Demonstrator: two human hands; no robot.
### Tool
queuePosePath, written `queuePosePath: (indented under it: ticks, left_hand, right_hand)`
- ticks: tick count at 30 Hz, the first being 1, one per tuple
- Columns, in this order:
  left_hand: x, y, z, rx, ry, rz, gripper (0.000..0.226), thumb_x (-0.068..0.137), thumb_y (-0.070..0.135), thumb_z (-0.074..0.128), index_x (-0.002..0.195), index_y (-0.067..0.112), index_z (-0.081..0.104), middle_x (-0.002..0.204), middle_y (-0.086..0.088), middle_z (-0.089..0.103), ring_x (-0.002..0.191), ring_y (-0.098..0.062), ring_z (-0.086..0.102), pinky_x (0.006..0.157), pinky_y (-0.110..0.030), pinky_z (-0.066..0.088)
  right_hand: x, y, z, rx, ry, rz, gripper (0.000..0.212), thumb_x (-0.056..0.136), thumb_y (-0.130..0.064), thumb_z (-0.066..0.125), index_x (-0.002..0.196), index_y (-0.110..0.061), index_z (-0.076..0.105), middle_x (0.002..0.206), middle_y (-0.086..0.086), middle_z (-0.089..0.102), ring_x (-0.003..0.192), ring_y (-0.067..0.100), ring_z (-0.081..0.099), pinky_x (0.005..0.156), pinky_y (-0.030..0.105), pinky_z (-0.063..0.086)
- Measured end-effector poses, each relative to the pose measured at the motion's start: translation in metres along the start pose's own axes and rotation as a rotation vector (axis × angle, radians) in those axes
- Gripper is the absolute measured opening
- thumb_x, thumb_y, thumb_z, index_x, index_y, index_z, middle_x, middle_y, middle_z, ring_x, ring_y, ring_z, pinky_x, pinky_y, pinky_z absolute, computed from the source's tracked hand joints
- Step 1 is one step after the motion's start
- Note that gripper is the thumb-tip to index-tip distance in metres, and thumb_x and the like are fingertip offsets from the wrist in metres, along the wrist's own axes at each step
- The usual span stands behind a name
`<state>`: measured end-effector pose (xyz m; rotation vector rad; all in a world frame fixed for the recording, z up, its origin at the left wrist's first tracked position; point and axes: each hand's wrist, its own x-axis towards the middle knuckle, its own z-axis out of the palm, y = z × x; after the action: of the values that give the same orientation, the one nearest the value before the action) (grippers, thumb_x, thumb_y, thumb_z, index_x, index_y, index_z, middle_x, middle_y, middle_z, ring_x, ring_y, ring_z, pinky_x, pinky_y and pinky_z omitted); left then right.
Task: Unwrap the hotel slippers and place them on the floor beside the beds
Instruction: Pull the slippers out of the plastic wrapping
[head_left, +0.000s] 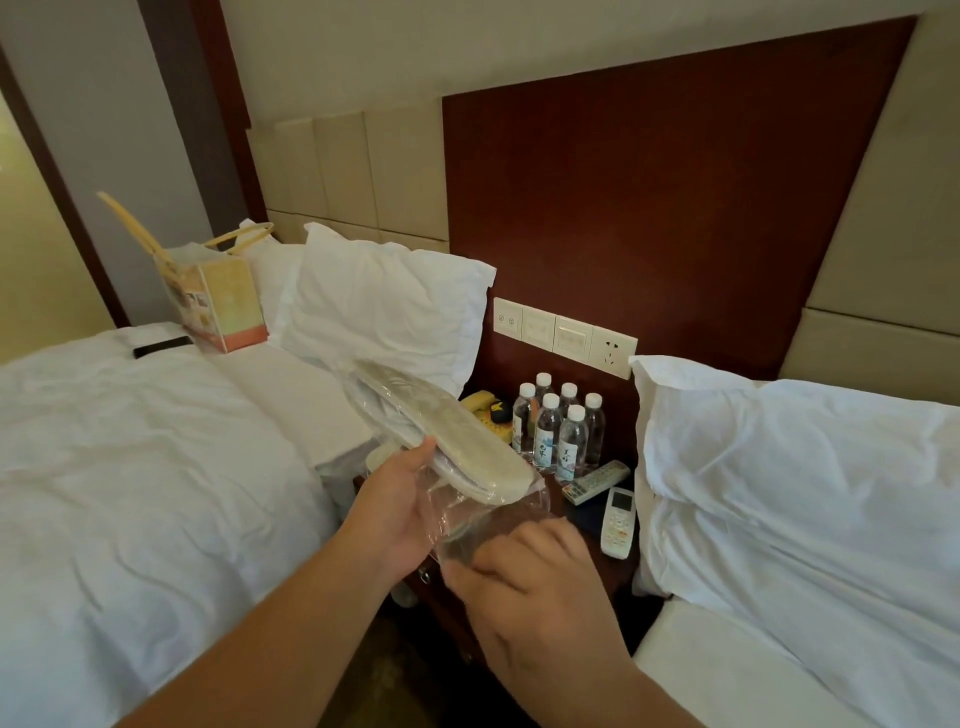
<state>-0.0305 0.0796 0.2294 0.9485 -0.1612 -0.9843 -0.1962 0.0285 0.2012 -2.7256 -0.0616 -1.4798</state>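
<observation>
- Right hand (524, 577), nearest, grips the loose end of the clear plastic wrapper (488, 525).
- Left hand (400, 512) holds the wrapped hotel slippers (441, 431) from below, in the air between two white beds.
- Dark wooden counter (613, 577) between the beds carries six water bottles (558, 431), two remotes (618, 519) and a yellow telephone (480, 402).
- Left bed (130, 467) bears a paper bag (218, 301).
- Switch panel (563, 335) sits on the dark red headboard (675, 208).

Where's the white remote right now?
In the head view, right of centre, the white remote lies on the nightstand beside the right pillow, near the grey remote and water bottles.
</observation>
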Motion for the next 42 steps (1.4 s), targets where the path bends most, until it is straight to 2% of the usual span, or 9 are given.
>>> queuePosePath:
  ticks: [5,11,17,21,24,28,32,37,42]
  left_hand:
    - [0.0,-0.003,-0.002,-0.016,-0.032,0.018,0.039,0.1,0.028,0.051,0.13,0.004,0.058,0.118,-0.021,0.068,0.097,-0.035,0.071,0.067,-0.044,0.059]
    - [-0.003,0.006,-0.007,-0.052,-0.057,0.106,0.032,0.101,0.024,0.048,0.129,0.012,0.058,0.126,-0.015,0.066,0.111,-0.037,0.065,0.087,-0.053,0.054]
    - [-0.006,0.014,-0.008,-0.105,-0.083,0.145,0.031,0.102,0.022,0.046,0.13,0.014,0.057,0.128,-0.012,0.066,0.114,-0.036,0.063,0.1,-0.057,0.045]
    - [-0.008,0.014,-0.01,-0.117,-0.113,0.166,0.033,0.101,0.021,0.044,0.132,0.015,0.055,0.129,-0.011,0.065,0.114,-0.035,0.064,0.099,-0.06,0.045]
    - [-0.009,0.01,-0.011,-0.124,-0.139,0.178,0.032,0.103,0.02,0.04,0.13,0.018,0.055,0.125,-0.008,0.068,0.11,-0.032,0.066,0.086,-0.056,0.054]
    - [-0.012,0.008,-0.012,-0.058,-0.154,0.185,0.032,0.102,0.022,0.04,0.13,0.02,0.056,0.124,-0.007,0.069,0.108,-0.03,0.068,0.079,-0.051,0.058]
    - [-0.017,0.007,-0.007,0.039,-0.157,0.196,0.033,0.1,0.026,0.048,0.129,0.015,0.059,0.123,-0.014,0.068,0.109,-0.036,0.066,0.09,-0.059,0.052]
    - [-0.023,0.006,-0.005,0.101,-0.201,0.194,0.035,0.096,0.031,0.056,0.128,0.017,0.06,0.124,-0.017,0.066,0.11,-0.04,0.065,0.08,-0.053,0.056]
    - [-0.022,0.007,-0.008,0.114,-0.197,0.181,0.055,0.083,0.063,0.06,0.124,0.026,0.065,0.123,-0.013,0.068,0.112,-0.034,0.065,0.081,-0.051,0.055]
  right_hand:
    - [-0.012,0.005,-0.003,0.153,0.011,0.046,0.016,0.088,-0.038,0.07,0.102,-0.03,0.073,0.086,-0.011,0.064,0.08,0.01,0.058,0.078,0.038,0.043]
    - [-0.002,0.03,-0.013,0.343,0.014,0.936,0.049,0.074,-0.064,0.065,0.118,-0.046,0.052,0.105,-0.025,0.049,0.1,-0.001,0.053,0.079,0.024,0.047]
    - [-0.003,0.055,-0.009,1.03,0.031,1.473,0.014,0.085,-0.016,0.075,0.099,-0.016,0.073,0.076,0.001,0.076,0.06,0.011,0.069,0.053,0.021,0.053]
    - [-0.005,0.056,-0.009,1.42,0.115,1.733,0.017,0.09,-0.013,0.068,0.107,-0.011,0.068,0.074,0.004,0.074,0.057,0.014,0.068,0.055,0.031,0.055]
    - [-0.006,0.051,-0.003,0.976,0.063,1.546,0.023,0.088,-0.014,0.069,0.106,-0.027,0.068,0.08,-0.008,0.075,0.074,0.013,0.07,0.06,0.028,0.051]
    - [0.005,0.045,-0.005,0.333,0.014,0.809,0.064,0.077,-0.025,0.075,0.129,-0.048,0.046,0.12,-0.029,0.046,0.111,-0.006,0.048,0.088,0.011,0.041]
    - [0.016,0.046,0.002,-0.084,-0.137,0.353,0.076,0.075,-0.029,0.075,0.143,-0.036,0.04,0.144,-0.004,0.041,0.132,0.015,0.038,0.106,0.037,0.031]
    - [0.023,0.045,0.011,-0.02,-0.223,0.298,0.063,0.079,-0.03,0.073,0.138,-0.032,0.049,0.138,-0.003,0.053,0.125,0.017,0.05,0.101,0.043,0.047]
    - [0.027,0.035,0.011,0.269,-0.095,0.575,0.042,0.095,-0.033,0.059,0.136,-0.036,0.052,0.115,-0.019,0.066,0.103,-0.003,0.06,0.085,0.02,0.052]
